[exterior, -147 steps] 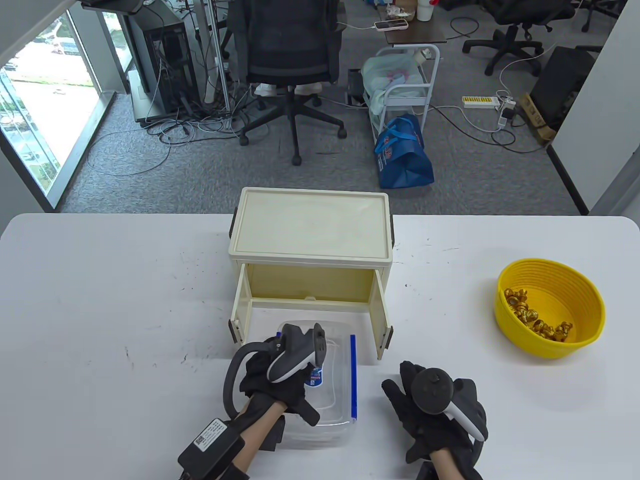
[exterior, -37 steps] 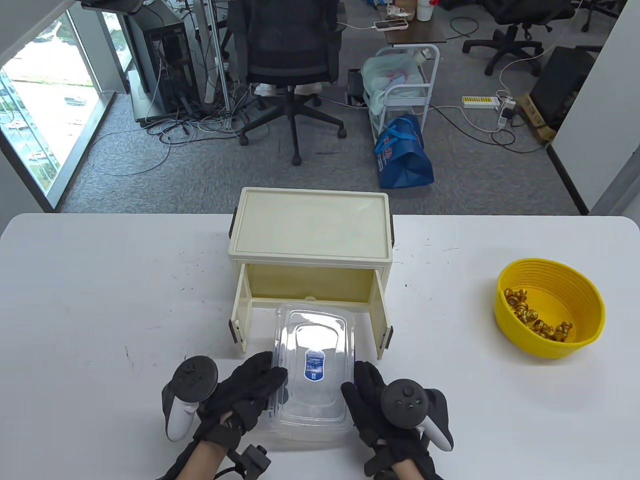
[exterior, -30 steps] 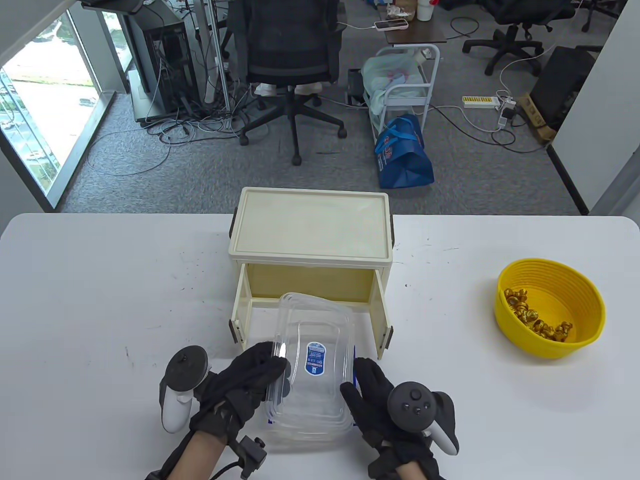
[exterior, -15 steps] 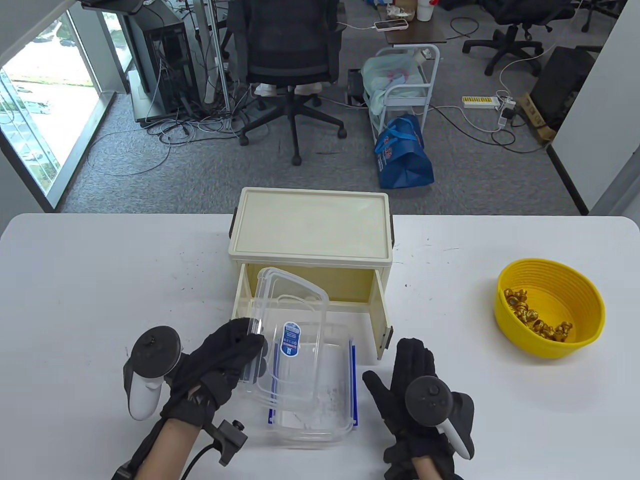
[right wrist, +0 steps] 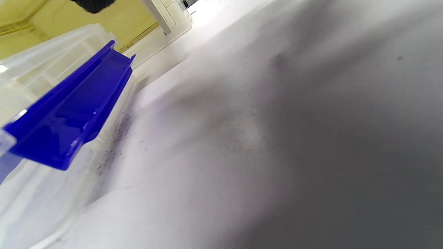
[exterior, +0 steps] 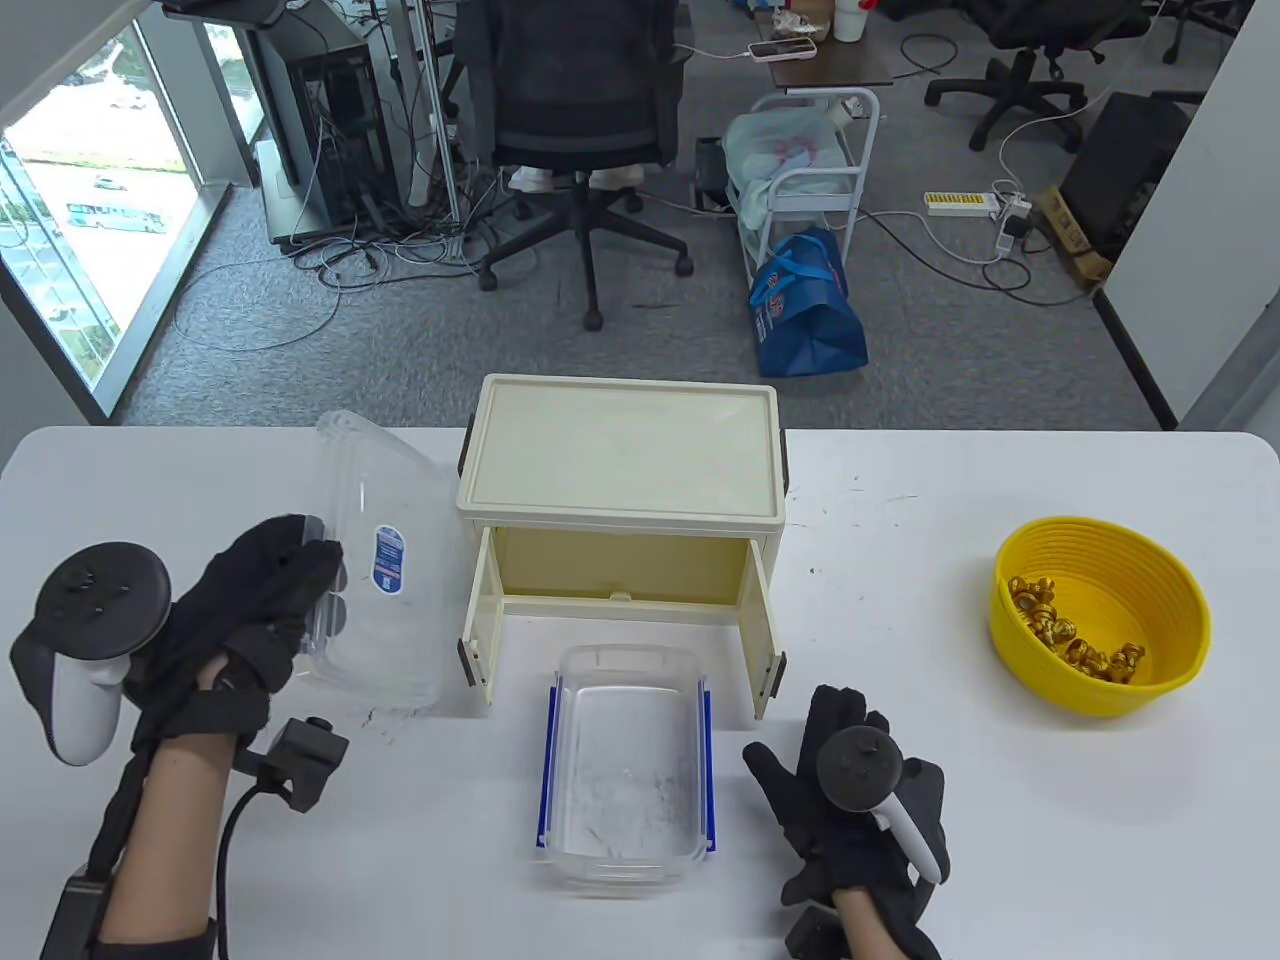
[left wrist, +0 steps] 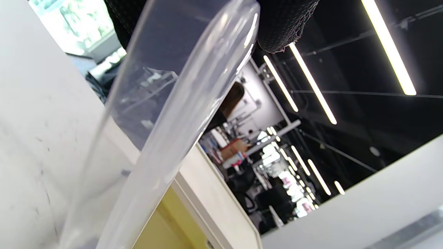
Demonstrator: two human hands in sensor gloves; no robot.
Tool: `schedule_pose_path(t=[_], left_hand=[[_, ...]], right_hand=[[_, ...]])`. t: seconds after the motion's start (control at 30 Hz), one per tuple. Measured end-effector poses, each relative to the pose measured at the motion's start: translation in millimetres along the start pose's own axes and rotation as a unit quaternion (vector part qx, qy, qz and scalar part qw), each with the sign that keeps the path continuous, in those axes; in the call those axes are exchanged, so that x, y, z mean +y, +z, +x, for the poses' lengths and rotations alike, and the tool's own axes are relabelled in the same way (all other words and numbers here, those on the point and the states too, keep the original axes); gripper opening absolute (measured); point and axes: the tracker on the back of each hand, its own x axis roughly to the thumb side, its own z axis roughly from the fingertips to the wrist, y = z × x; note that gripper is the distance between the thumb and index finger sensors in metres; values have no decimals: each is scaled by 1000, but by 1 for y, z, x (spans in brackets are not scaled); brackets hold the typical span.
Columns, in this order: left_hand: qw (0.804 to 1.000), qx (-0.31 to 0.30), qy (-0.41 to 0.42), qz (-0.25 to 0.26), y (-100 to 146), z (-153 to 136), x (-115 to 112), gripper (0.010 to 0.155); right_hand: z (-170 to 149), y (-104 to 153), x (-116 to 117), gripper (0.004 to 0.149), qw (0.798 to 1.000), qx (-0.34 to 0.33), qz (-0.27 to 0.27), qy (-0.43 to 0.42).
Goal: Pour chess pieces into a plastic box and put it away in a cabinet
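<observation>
Office chair (exterior: 575,110) — blue bag (exterior: 808,305)

My left hand (exterior: 265,600) was raised at the table's left, fingers (exterior: 310,560) curled and gripping the clear lid (exterior: 385,570), my right hand (exterior: 850,800) lay flat, palm down, fingers spread, holding nothing, low right of centre

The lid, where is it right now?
In the table view the lid is on the left, gripped by the left hand, just left of the cabinet.
</observation>
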Motion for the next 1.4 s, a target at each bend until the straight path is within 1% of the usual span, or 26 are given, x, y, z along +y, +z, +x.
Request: schedule_pose_path(t=[0.07, 0.2, 0.33, 0.43, 0.53, 0.6, 0.67, 0.7, 0.73, 0.8, 0.87, 0.93, 1.03, 1.17, 1.27, 1.4], left_hand=[[1000, 18, -20, 14, -5, -6, 12, 52], [995, 57, -80, 31, -14, -23, 23, 51], [983, 99, -147, 43, -25, -46, 19, 50], [969, 138, -198, 48, -34, -66, 10, 49], [951, 167, -258, 48, -42, -85, -3, 48], [934, 177, -307, 45, -47, -95, -13, 47], [907, 188, -373, 48, -52, -105, -25, 47], [899, 188, -393, 47, -53, -108, -29, 46], [884, 189, -424, 46, -56, -114, -37, 46], [863, 190, -466, 44, -59, -122, -48, 46], [838, 191, -510, 36, -63, -132, -61, 46], [821, 187, -538, 32, -67, -143, -73, 45], [791, 186, -583, 22, -72, -158, -89, 45], [768, 187, -612, -2, -77, -177, -108, 45], [759, 187, -624, -17, -79, -187, -118, 45], [752, 188, -631, -38, -81, -199, -131, 44]], right_hand=[[1, 0, 1, 92, 1000, -2, 3, 1], [1, 0, 1, 92, 1000, -1, 7, 1], [1, 0, 1, 91, 1000, 0, 10, -1], [1, 0, 0, 91, 1000, 0, 11, -1], [0, -1, 0, 91, 1000, -2, 13, -4], [0, -1, 0, 91, 1000, -1, 13, -4], [0, 0, 1, 91, 1000, -1, 14, -3], [0, 0, 1, 91, 1000, -1, 14, -2], [0, 0, 1, 91, 1000, -2, 14, -1], [0, -1, 1, 91, 1000, -3, 14, -1], [0, -1, 1, 91, 1000, -3, 14, 1], [0, -1, 1, 90, 1000, -4, 14, 2], [0, -1, 1, 90, 1000, -4, 16, 2], [0, -1, 1, 90, 1000, -4, 17, 0], [0, -1, 2, 90, 1000, -3, 20, 0], [0, -2, 2, 90, 1000, -1, 24, 0]])
